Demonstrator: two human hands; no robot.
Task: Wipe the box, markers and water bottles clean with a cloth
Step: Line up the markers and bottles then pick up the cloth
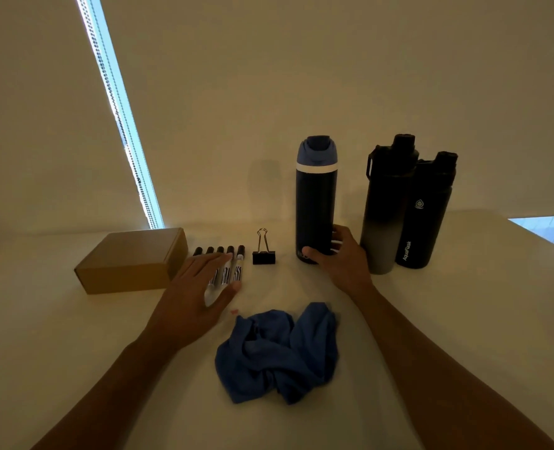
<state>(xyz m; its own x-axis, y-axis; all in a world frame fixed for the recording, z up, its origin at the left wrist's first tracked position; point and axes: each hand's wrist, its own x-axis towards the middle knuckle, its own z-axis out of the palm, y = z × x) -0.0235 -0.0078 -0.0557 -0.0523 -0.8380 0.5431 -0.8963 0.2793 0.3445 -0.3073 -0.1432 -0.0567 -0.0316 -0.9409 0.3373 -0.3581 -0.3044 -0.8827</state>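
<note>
The right hand (337,259) curls round the base of the tall navy blue-lidded bottle (316,203) at centre, likely steadying it, the left hand (199,287) lies flat-fingered over the black-capped markers (240,256) beside the brown cardboard box (132,259) at left, and the crumpled blue cloth (278,352) lies unheld below.
</note>
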